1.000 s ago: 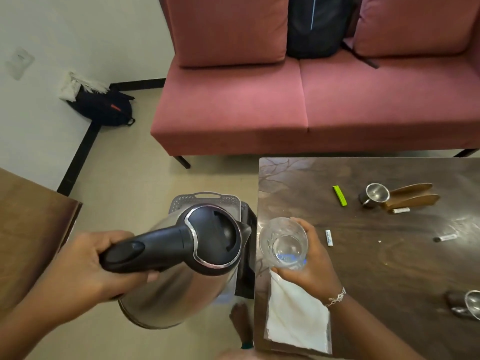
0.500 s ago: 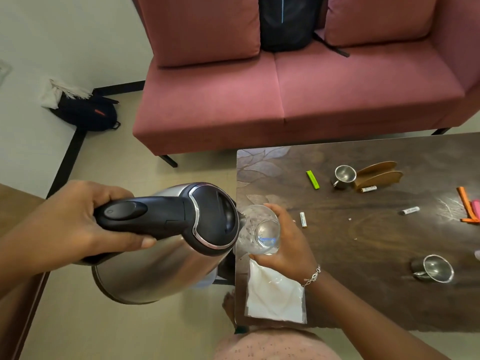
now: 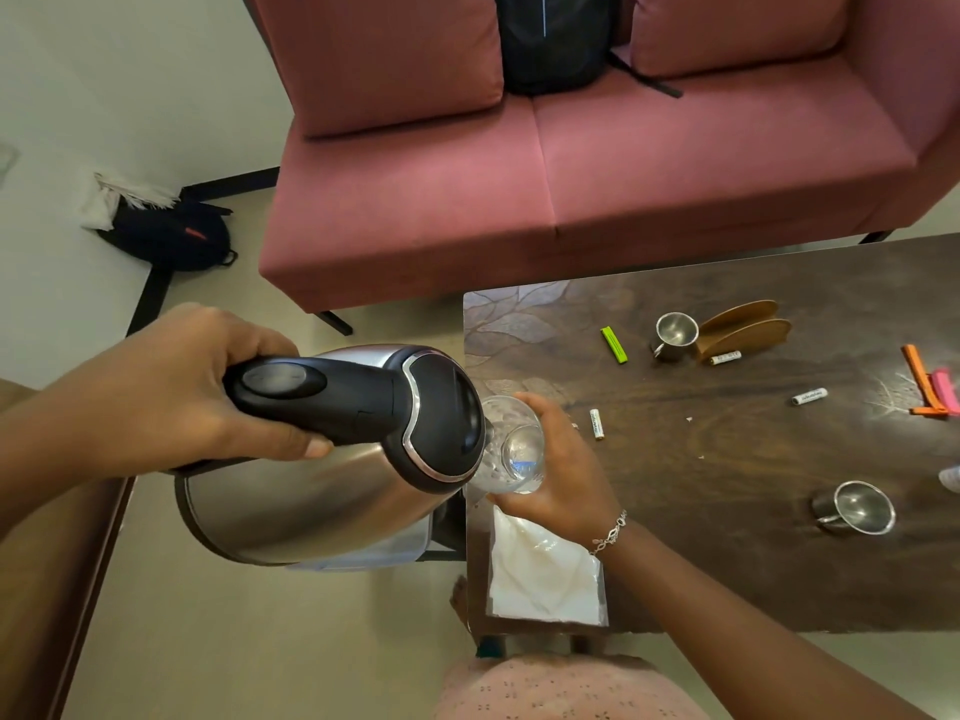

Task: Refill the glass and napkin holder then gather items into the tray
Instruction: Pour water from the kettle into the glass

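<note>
Two hands are working at the pouring step; the left hand (image 3: 171, 392) is gripping the black handle of the steel kettle (image 3: 332, 459), fingers curled tight round it with the thumb lying along its underside, and is tipping the spout toward the glass (image 3: 511, 446). The right hand (image 3: 558, 470) is cupping the glass from its far side, fingers wrapping round the wall, and is holding it tilted toward the spout over the near left corner of the dark table (image 3: 727, 511); whether it is resting on the wood or lifted cannot be told. Some water is showing at the bottom of the glass, so the refill looks to be only beginning.

Next, by this reading, the kettle is needing a slow, steady tilt and then levelling before the rim is reached; a rushed tip is risking a spill onto the white napkins (image 3: 545, 574) lying just beneath the wrist. After that the wooden napkin holder (image 3: 743, 327), standing empty at the far side beside a steel cup (image 3: 675, 335), is waiting for those napkins. No tray is clearly showing, though something grey is sitting under the kettle.
</note>
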A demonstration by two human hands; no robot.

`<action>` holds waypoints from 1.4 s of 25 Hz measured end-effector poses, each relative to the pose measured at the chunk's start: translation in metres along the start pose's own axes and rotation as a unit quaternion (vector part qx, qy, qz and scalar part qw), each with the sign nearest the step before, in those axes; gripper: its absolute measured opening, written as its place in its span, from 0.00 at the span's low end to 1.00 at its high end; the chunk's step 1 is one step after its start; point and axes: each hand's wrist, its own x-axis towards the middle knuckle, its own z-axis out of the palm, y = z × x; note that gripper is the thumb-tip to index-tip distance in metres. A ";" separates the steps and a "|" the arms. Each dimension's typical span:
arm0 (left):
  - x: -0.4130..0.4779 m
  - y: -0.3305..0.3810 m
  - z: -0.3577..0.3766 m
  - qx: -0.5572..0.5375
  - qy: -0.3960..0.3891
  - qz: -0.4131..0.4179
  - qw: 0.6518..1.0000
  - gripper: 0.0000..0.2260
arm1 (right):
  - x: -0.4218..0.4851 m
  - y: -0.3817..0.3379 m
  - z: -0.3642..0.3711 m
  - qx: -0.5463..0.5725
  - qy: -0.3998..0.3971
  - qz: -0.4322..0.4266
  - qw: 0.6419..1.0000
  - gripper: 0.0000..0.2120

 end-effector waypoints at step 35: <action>0.022 0.012 0.006 0.100 -0.017 0.079 0.992 0.16 | -0.008 0.013 -0.003 -0.009 -0.005 0.012 1.000 0.42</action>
